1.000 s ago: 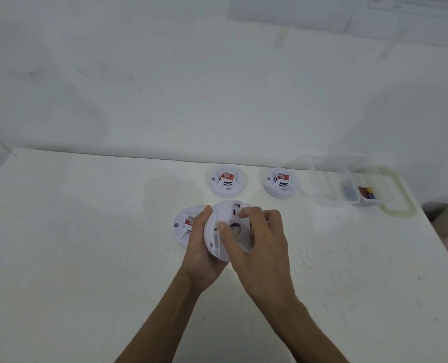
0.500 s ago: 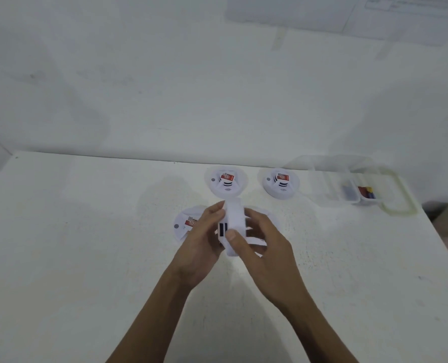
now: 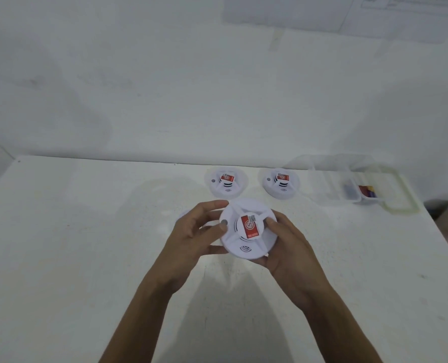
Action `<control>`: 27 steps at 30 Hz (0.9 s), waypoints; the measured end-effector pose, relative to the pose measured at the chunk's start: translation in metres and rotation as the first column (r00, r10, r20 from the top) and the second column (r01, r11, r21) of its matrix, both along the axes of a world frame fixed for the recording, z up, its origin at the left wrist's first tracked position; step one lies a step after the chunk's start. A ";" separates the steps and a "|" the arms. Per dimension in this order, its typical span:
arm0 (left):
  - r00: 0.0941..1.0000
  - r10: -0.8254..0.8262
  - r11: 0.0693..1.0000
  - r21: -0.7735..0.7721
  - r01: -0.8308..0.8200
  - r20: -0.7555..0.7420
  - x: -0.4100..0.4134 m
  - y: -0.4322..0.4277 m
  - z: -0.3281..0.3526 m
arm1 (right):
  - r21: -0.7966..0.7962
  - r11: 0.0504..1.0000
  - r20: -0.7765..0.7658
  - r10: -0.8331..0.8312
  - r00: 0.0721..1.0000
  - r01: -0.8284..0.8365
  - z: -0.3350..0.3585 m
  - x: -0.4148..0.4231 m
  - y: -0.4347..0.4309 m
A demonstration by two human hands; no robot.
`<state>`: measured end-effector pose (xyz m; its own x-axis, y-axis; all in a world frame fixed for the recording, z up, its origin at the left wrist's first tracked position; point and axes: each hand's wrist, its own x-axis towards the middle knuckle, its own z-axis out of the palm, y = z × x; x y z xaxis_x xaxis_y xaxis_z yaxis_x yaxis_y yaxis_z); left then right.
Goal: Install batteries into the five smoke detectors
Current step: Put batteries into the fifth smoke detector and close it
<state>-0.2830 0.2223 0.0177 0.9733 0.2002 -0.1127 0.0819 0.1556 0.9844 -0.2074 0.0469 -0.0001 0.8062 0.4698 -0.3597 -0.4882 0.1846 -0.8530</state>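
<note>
The smoke detector (image 3: 247, 229) has turned face-up between left hand (image 3: 194, 235) and right hand (image 3: 287, 248).

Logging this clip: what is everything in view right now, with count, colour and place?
held round plastic smoke detector: one, white, red label, above the table's middle.
resting smoke detectors: two, white, red labels, on the table behind it.
white rim: one, mostly hidden, table's middle.
clear plastic box: one, transparent, table's rear right, coloured items inside.
white table: one.
paper sheets: white, on the wall.
left hand, right hand: each grips the held detector's rim.
</note>
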 end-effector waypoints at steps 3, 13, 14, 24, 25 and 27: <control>1.000 0.011 1.000 -0.015 -0.011 -0.007 -0.001 0.000 0.002 | 0.060 0.998 -0.031 0.025 0.999 -0.023 -0.004 0.003 -0.002; 0.997 0.046 0.998 -0.045 -0.049 -0.068 -0.002 0.001 -0.007 | 0.102 0.992 -0.070 0.081 0.994 -0.074 0.007 -0.002 0.005; 0.997 0.050 0.998 -0.035 -0.052 -0.066 -0.001 0.001 -0.007 | 0.119 0.988 -0.059 0.109 0.992 -0.101 0.009 -0.003 0.005; 0.997 0.050 0.999 0.020 -0.049 -0.067 -0.003 0.002 -0.007 | 0.161 0.985 -0.133 0.088 0.987 -0.066 0.000 0.001 0.009; 0.996 0.052 0.998 0.021 -0.051 -0.068 -0.003 0.002 -0.007 | 0.171 0.983 -0.130 0.093 0.987 -0.070 0.000 0.001 0.008; 0.996 0.053 0.998 0.024 -0.051 -0.070 -0.004 0.001 -0.007 | 0.180 0.980 -0.118 0.101 0.988 -0.079 -0.001 0.001 0.007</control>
<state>-0.2868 0.2235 0.0109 0.9512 0.2534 -0.1761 0.1440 0.1402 0.9796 -0.2060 0.0543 -0.0011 0.7114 0.6026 -0.3616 -0.6109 0.2758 -0.7421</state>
